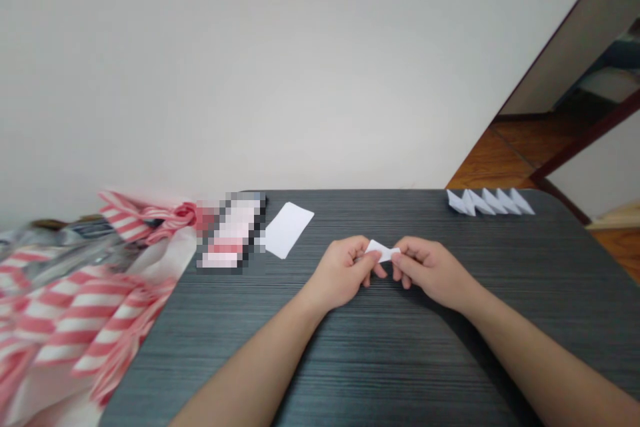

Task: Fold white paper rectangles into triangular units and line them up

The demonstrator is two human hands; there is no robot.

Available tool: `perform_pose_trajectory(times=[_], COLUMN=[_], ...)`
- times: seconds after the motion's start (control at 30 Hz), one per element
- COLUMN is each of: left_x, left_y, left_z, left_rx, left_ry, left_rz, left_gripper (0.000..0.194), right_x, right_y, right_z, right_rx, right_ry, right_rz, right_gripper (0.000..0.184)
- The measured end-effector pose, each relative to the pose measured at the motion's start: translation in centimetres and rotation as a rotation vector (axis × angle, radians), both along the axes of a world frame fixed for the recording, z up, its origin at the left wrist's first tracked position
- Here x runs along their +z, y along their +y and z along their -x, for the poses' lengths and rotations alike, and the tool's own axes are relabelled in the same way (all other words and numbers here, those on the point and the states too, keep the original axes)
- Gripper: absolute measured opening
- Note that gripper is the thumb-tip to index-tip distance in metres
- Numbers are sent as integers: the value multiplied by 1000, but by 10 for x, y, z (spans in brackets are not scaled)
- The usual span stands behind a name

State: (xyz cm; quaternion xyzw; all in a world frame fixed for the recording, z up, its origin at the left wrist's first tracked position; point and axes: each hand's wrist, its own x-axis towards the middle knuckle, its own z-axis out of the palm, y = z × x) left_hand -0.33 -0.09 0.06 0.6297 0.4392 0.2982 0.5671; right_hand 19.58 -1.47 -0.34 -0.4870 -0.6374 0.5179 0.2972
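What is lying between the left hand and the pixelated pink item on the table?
The head view shows a white paper rectangle there, lying flat on the dark table.

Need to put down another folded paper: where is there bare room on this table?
Bare tabletop runs between the white card and the folded paper row, behind the left hand and right hand holding a paper slip, and right of the right hand. The left end is crowded: striped bag, pixelated pack.

The bare left hand (340, 273) and bare right hand (433, 272) met at lower centre of the frame, fingers curled and pinching inward, while the left forearm (250, 367) and right forearm (545, 357) angled up from the bottom edge.
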Motion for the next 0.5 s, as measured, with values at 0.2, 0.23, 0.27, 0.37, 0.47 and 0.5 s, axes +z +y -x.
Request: perform_pose_trajectory(times=[0.2,0.23,0.27,0.37,0.47,0.5], left_x=[-6,-7,-9,-12,-13,-14], left_y=[-1,-1,-1,-1,-1,-1], left_z=[0,0,0,0,1,1], left_rx=[-3,1,6,6,-9,-13], left_ry=[-38,-59,-79,-102,-102,-100], left_rz=[-27,-31,-36,-54,-63,-68], left_gripper=[20,18,17,18,16,16], right_x=[-1,-1,-1,-2,-1,-1], right_y=[0,0,0,-1,0,0], right_z=[-3,-3,-3,-4,-4,-5], right_rx=[-28,-27,-28,-36,-38,-37], right_ry=[-8,-8,-5,8,26,40], right_rz=[-54,-61,-65,-51,-47,-49], right_gripper=[21,20,19,18,20,22])
